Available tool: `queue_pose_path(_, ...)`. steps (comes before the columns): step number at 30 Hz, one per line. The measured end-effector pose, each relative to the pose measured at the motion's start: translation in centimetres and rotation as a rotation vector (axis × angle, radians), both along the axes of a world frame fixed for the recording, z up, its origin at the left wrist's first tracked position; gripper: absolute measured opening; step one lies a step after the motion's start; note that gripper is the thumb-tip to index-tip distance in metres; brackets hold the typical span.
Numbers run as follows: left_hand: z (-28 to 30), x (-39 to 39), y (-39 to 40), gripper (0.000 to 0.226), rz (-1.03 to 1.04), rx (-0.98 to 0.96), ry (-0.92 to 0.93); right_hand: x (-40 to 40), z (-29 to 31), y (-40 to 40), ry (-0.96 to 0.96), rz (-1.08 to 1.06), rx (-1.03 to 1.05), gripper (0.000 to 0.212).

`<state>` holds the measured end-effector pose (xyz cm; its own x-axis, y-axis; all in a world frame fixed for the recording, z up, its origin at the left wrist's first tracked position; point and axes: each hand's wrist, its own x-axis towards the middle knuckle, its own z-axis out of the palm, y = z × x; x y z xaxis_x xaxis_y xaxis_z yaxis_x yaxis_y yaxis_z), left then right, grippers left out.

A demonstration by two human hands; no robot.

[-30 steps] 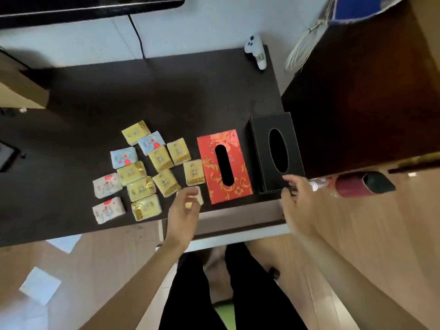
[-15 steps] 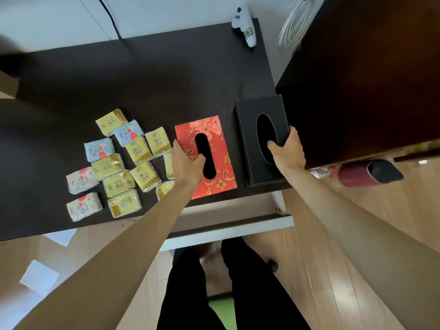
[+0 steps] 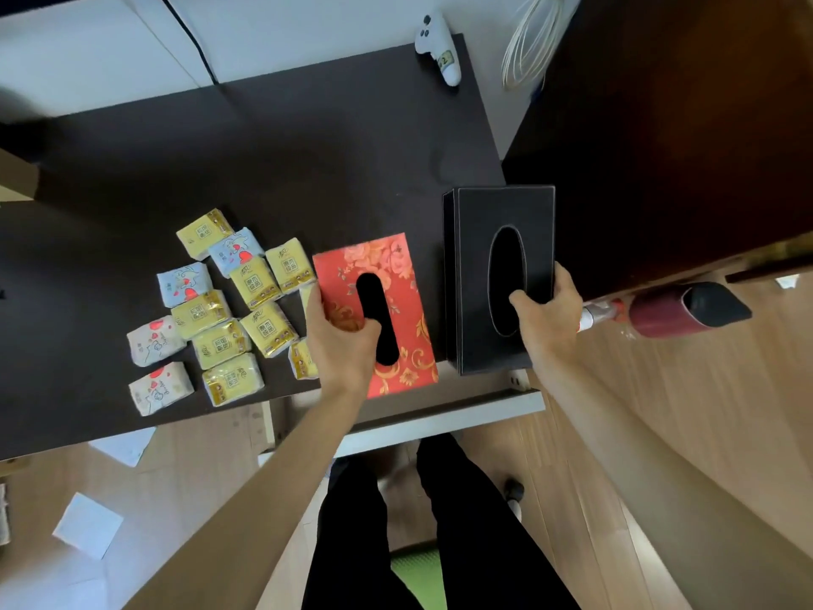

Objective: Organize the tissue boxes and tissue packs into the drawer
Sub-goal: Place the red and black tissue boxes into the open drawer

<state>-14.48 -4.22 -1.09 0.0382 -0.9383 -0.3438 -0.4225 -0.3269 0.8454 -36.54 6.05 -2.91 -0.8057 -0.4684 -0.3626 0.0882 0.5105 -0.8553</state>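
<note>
— Where are your hands at this moment?

— Your left hand (image 3: pixel 341 341) grips the near left edge of the red box (image 3: pixel 396 284), thumb hooked into its black oval slot. Your right hand (image 3: pixel 547 312) clasps the near right side of the black box (image 3: pixel 497 204), thumb at the rim of its oval opening, fingers wrapped around the side wall. Both hands are closed on their boxes.

— And where do the boxes sit?

— Side by side on the dark table (image 3: pixel 264 147), near its front edge, the black one at the right corner, the red one just left of it with a narrow gap between them. Whether either box is lifted off the surface cannot be told.

— The tissue packs?

— The packs (image 3: pixel 220 310) lie in a loose cluster on the table, left of the red box: yellow ones in the middle, pale blue ones toward the back, white ones with red hearts at the far left. Two yellow packs sit partly hidden behind your left hand.

— The drawer?

— The drawer (image 3: pixel 462 411) stands pulled out below the table's front edge, directly under the boxes; only its pale front rail and a strip of its inside show. A white controller (image 3: pixel 440 48) rests at the table's back right corner.
</note>
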Motion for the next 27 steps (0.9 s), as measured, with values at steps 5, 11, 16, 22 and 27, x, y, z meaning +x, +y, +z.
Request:
queue_pose_path(5, -0.7, 2.2, 5.8, 0.071, 0.087, -0.099, 0.062, 2.9, -0.2, 3.9, 0.028, -0.046, -0.095, 0.047)
queue_pose_path(11, -3.5, 3.1, 8.2, 0.078, 0.07, -0.134, 0.023, 5.4, -3.2, 6.3, 0.063, -0.045, -0.108, 0.05)
queue_pose_path(16, -6.1, 3.7, 10.1, 0.081, -0.002, -0.138, 0.013, 6.1, -5.3, 7.4, 0.072, 0.036, -0.101, 0.054)
queue_pose_path(22, -6.6, 4.1, 12.3, 0.077, 0.049, -0.021, 0.036, 6.9, -6.2, 10.3, 0.068, 0.078, -0.014, 0.057)
queue_pose_path(27, -6.6, 5.2, 15.0, 0.08, 0.031, 0.109, 0.066, 7.9, -5.8, 13.4, 0.038, 0.089, 0.092, 0.055)
